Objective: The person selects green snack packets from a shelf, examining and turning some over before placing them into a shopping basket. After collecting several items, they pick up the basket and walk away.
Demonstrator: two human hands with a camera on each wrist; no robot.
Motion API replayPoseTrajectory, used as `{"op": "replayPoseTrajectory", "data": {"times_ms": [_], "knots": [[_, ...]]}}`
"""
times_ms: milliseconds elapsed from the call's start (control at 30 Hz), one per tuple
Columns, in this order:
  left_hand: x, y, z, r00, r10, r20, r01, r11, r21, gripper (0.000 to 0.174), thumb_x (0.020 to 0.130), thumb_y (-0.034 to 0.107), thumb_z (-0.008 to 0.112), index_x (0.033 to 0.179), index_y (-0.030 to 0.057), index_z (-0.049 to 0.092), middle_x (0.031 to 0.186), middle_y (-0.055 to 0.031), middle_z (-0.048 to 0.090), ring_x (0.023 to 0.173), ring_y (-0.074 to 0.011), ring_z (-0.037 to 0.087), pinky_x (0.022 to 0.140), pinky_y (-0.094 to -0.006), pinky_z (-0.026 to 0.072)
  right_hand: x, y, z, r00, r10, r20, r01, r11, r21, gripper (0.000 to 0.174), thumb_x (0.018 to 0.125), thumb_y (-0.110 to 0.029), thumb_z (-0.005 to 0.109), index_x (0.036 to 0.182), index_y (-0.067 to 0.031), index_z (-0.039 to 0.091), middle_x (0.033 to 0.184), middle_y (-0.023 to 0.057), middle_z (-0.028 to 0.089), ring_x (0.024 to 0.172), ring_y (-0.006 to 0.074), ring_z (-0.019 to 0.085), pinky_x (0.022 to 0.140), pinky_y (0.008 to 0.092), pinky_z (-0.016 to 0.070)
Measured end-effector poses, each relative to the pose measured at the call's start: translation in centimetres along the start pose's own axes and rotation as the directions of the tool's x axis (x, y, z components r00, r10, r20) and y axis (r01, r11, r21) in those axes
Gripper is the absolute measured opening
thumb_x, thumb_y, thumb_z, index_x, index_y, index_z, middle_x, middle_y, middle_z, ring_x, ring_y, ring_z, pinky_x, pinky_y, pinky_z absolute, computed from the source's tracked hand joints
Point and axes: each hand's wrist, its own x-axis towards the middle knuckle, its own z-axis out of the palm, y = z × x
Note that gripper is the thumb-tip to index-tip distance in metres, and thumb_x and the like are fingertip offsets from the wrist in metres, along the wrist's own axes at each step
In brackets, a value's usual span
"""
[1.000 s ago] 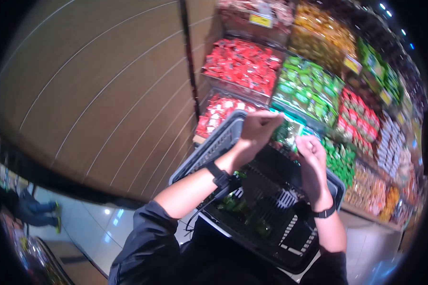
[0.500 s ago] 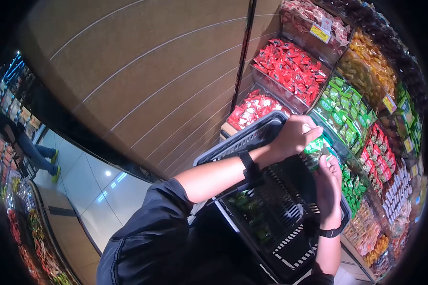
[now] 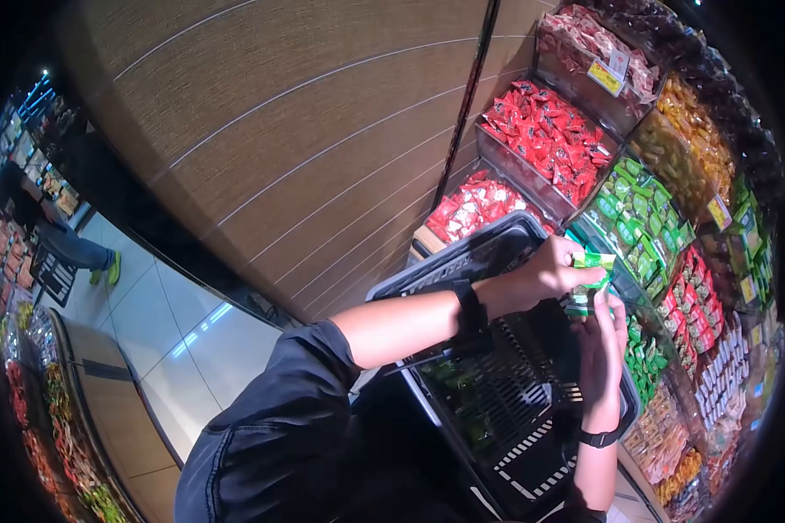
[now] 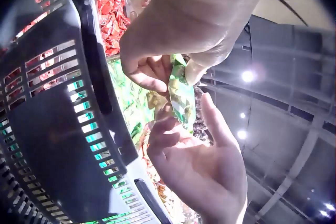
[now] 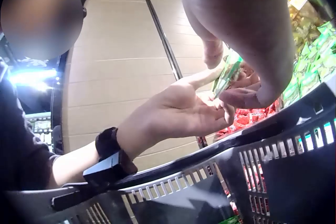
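Green-printed packet (image 3: 593,261) is held up between the two hands, near the far rim of a black and grey shopping basket (image 3: 417,277). At the far left, a person (image 3: 65,248) in jeans and yellow-green shoes stands on the pale tiled floor (image 3: 202,370), beside a dark basket (image 3: 52,277). Below them, a curved bench (image 3: 109,397) carries wrapped goods in red, orange and green. A tall brown panel (image 3: 288,113) with pale lines fills the space to the right of the person.

Next comes the left hand (image 3: 545,272), a black band at its wrist; its grip is closed on the packet, thumb and fingers pinching the upper part. Beneath the forearm, the basket holds a few dark green packets (image 3: 467,383), partly in shadow. Red packets (image 3: 545,135) fill a clear bin beyond the basket.

Farther right, the right hand (image 3: 604,349), also banded, has its grip drawn in on the packet's lower end, fingers curled; how firmly, I cannot tell. Alongside it rise bins of green packets (image 3: 641,218), red-and-green packets (image 3: 693,301) and white-wrapped pieces (image 3: 724,370), with yellow-wrapped goods (image 3: 698,135) higher up.
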Motion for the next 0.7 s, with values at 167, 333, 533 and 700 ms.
{"op": "replayPoseTrajectory", "data": {"times_ms": [167,333,533,700], "knots": [[-0.5,0.3,0.5,0.999,-0.033,0.035,0.035,0.998,-0.047,0.018,0.092,0.016,0.075,0.093,-0.0012,0.072,0.085,-0.0022,0.071,0.076,-0.0049,0.062,0.067,-0.0238,0.0492,2.4,1.8,-2.0,0.997,-0.056,0.058,0.055,0.998,0.013,0.021,0.100,-0.015,0.064,0.119,-0.0041,0.061,0.103,0.0040,0.067,0.088,0.0087,0.061,0.074,0.0252,0.0475],[-1.0,0.8,1.8,0.998,-0.062,0.017,0.064,0.990,-0.129,0.031,0.099,0.019,0.066,0.121,-0.0024,0.068,0.100,-0.0039,0.073,0.085,-0.0062,0.066,0.075,-0.0239,0.0531,1.9,2.0,-1.7,0.991,-0.134,0.016,0.133,0.989,0.064,0.013,0.100,-0.009,0.063,0.112,-0.0057,0.061,0.102,0.0032,0.067,0.085,0.0079,0.060,0.069,0.0237,0.0468],[-1.4,0.8,1.6,0.977,-0.157,-0.144,0.156,0.988,-0.021,0.031,0.095,0.029,0.072,0.106,-0.0005,0.071,0.095,-0.0024,0.072,0.082,-0.0066,0.065,0.074,-0.0245,0.0523,1.4,1.2,-1.4,0.985,-0.146,0.098,0.146,0.989,-0.001,0.015,0.094,-0.008,0.070,0.105,-0.0089,0.060,0.099,-0.0005,0.068,0.084,0.0054,0.060,0.070,0.0223,0.0470],[-1.4,1.2,2.1,0.957,-0.233,-0.172,0.225,0.972,-0.064,0.030,0.091,0.031,0.076,0.100,0.0024,0.072,0.089,-0.0012,0.069,0.082,-0.0047,0.062,0.069,-0.0243,0.0481,1.5,1.4,-1.0,0.979,-0.194,0.063,0.188,0.978,0.090,0.012,0.095,-0.009,0.070,0.103,-0.0086,0.060,0.097,-0.0002,0.069,0.083,0.0067,0.062,0.069,0.0244,0.0495]]}}
